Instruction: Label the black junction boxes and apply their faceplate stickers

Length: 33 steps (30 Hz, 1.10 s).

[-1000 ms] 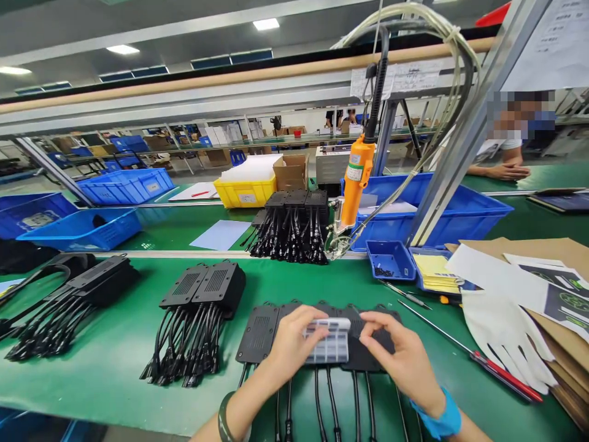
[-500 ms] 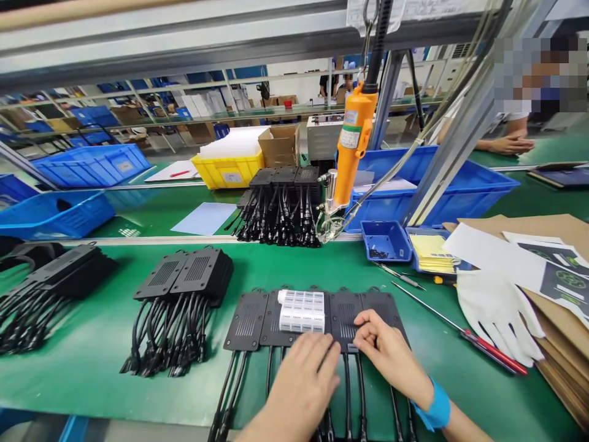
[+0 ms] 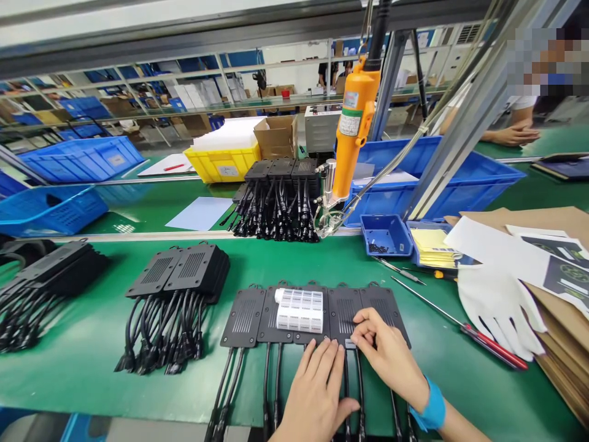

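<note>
Left hand [image 3: 316, 388] now off labels [image 3: 300, 311]

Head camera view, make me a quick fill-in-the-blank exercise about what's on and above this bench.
The row of black boxes bearing a curled label sheet numbers ____.
The wristband by the right hand is coloured ____.
The hanging power screwdriver is mainly coloured ____.
Beside the red-handled screwdriver lies a fingered white ____.
Missing words: five; blue; orange; glove.

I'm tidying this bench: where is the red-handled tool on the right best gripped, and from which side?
Probably the thick red handle, from above on the near side: the thin shaft points away, and the white glove lies beyond the handle.
</note>
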Tool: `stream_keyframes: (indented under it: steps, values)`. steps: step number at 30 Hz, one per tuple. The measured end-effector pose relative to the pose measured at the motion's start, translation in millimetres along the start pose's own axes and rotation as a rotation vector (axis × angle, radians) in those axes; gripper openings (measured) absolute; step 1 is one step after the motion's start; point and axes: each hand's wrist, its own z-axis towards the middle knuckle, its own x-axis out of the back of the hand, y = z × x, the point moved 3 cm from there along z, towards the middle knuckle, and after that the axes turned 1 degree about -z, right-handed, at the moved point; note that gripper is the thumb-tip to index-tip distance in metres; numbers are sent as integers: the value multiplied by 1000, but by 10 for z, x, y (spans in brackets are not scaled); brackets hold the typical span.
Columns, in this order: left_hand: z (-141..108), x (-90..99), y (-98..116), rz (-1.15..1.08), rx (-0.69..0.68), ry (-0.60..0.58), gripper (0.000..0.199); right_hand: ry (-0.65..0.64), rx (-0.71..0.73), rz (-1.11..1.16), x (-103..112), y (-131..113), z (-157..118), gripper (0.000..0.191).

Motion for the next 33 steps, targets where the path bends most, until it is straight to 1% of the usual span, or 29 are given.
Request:
stream_keyframes:
  steps: [4,12,17,19,22,25,27,30,33]
  values:
    - [19,-9,11,7,10,27,64,17,8,0,1,1,0,18]
    - [76,40,26,-8,29,48,68,40,34,-4,18,-27,0,16]
    - [70,-37,57,-1,70,30,67,27,24,0,8,-26,-7,16]
    - [65,-67,71,-1,85,17,69,11,28,26,19,-25,-8,17]
    - [78,-82,92,7,99,-17,77,66,42,116,119,16,-15,21]
    - [119,-84,119,27,115,-47,84,185,10,191,313,141,-49,29]
    - [150,-96,142,53,119,-53,91,214,-26,214,448,243,-89,33]
    - [183,-115,165,102,126,-48,92,160,-65,217,592,364,-157,36]
    - [206,-92,160,124,122,-38,85,75,-92,194,634,425,-210,39]
